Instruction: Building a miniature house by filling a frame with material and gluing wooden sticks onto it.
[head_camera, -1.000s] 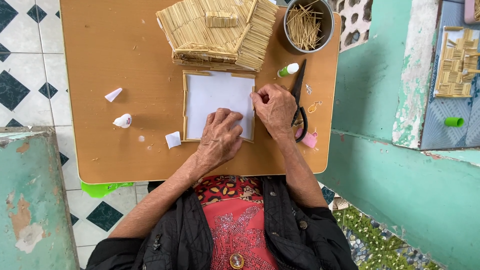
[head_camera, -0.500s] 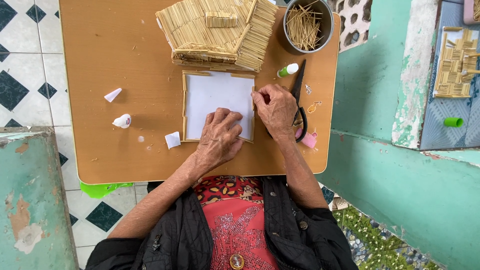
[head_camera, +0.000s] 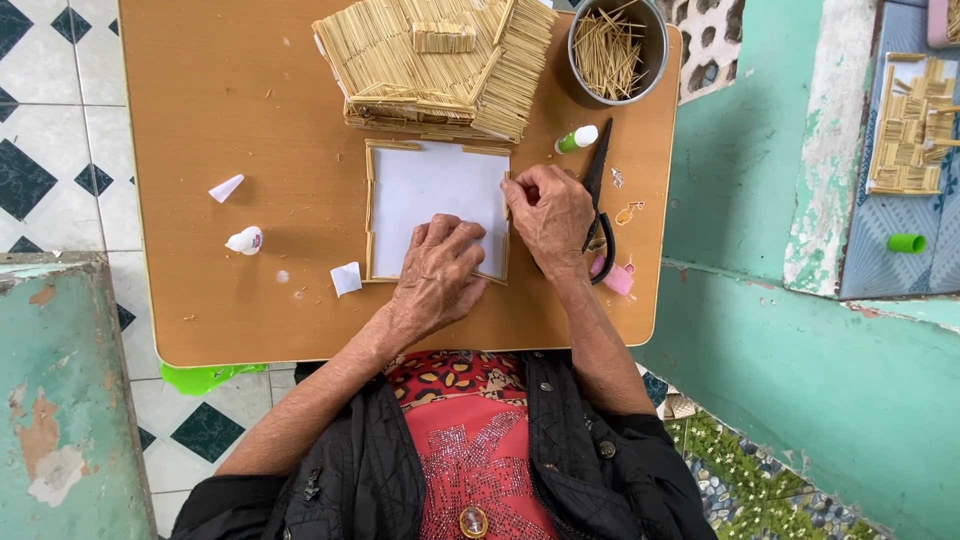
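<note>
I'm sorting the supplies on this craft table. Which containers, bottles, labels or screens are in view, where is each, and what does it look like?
Round grey metal tin: top right corner of the table, full of thin sticks.
Small white glue bottle with green cap: lying just below the tin, beside the black scissors.
Small white squeeze bottle: lying left of the stick-framed white sheet.
Green cap-like cylinder: far right, off the table.
No readable labels, signs or screens show.

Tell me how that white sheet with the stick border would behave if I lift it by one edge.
The white sheet looks thin, so it would probably sag. The stick border is a single row of slim sticks, likely light and easily snapped or knocked loose. The left hand presses it flat while the right hand works its right edge.
</note>
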